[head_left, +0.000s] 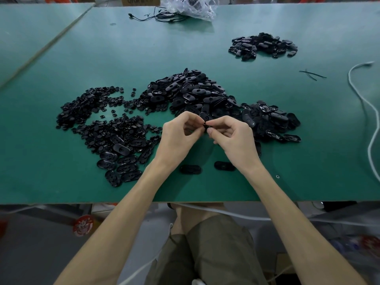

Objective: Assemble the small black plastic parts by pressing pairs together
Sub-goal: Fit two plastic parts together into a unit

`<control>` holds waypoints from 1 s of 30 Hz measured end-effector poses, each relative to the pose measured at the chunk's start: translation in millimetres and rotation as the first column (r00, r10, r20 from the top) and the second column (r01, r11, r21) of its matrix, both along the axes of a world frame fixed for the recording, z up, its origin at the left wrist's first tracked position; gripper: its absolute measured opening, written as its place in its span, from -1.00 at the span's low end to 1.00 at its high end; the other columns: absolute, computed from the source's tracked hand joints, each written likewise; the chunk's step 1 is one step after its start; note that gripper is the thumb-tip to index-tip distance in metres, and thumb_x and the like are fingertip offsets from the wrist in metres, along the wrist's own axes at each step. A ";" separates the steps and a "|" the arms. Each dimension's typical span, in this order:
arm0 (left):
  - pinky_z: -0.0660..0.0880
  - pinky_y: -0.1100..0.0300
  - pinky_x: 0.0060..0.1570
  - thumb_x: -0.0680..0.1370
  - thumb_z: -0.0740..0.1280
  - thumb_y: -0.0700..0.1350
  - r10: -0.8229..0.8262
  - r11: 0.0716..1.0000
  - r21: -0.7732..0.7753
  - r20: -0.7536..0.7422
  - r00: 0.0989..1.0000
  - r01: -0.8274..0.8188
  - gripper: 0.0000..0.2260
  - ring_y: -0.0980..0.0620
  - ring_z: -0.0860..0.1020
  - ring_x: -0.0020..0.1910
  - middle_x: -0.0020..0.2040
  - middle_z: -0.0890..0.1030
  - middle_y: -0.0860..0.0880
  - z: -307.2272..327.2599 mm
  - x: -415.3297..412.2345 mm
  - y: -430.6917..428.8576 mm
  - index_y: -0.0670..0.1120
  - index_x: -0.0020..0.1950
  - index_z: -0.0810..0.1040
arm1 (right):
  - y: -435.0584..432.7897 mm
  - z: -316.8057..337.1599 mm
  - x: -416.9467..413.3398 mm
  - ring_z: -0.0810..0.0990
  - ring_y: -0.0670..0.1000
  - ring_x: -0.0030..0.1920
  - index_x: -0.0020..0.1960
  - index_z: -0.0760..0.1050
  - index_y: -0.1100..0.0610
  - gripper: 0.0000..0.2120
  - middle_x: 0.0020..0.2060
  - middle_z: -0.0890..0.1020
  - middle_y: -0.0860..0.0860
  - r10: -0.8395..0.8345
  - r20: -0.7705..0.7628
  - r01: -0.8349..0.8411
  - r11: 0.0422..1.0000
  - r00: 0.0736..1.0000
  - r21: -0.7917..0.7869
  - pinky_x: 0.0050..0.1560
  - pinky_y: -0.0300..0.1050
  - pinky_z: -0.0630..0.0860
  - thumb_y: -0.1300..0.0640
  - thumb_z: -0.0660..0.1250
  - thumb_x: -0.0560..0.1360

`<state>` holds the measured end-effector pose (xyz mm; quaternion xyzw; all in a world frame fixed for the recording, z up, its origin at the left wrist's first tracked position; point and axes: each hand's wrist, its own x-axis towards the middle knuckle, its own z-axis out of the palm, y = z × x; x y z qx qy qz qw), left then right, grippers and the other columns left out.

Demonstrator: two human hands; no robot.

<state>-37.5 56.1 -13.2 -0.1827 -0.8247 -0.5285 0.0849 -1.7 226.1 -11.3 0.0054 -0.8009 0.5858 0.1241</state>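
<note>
Tabletop strip (205, 188) between piles (193, 93) (and edge (205, 201))

Black plastic parts (191, 95); green table (61, 182); white cable (362, 99); clear plastic bag (191, 6); olive shorts (205, 254).

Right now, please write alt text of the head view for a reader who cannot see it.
Over a green table, the left hand and right hand pinch one small black part between them. Heaps of black oval shells and small round pieces lie beyond them, and a smaller heap lies farther back on the right.
</note>
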 end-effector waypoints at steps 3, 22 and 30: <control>0.59 0.28 0.02 0.54 0.51 -0.26 -0.016 1.000 -0.007 0.002 1.000 0.016 -0.85 0.13 0.68 -0.05 -0.07 0.71 0.09 0.3 0.5 -0.3 -0.07 0.05 0.66 | -0.3 -0.3 -0.4 0.73 -0.08 -0.08 0.07 0.71 0.08 -0.85 -0.12 0.75 -0.07 -0.003 -0.004 0.003 1.000 1.000 0.001 0.00 -0.11 0.68 0.28 0.48 0.56; 0.63 -0.03 0.11 0.60 0.47 -0.16 -0.028 0.995 0.097 0.114 0.993 0.017 -0.83 0.01 0.70 -0.03 0.02 0.73 -0.01 6.3 -0.6 -4.2 -0.14 0.18 0.65 | 0.2 1.1 -0.2 0.78 0.05 -0.12 0.05 0.66 0.16 -0.86 -0.14 0.77 0.05 0.075 -0.042 -0.082 0.978 0.996 -0.193 -0.13 -0.15 0.66 0.33 0.50 0.53; 0.63 0.09 0.09 0.58 0.49 -0.21 -0.012 0.990 0.138 0.026 1.000 0.008 -0.82 0.07 0.69 -0.02 0.00 0.73 0.01 8.2 1.2 -5.2 -0.14 0.17 0.67 | -1.1 -2.2 -0.7 0.78 0.04 -0.05 0.07 0.66 0.18 -0.87 -0.10 0.78 0.05 0.108 -0.018 -0.110 0.980 0.994 -0.167 -0.13 -0.13 0.67 0.33 0.48 0.55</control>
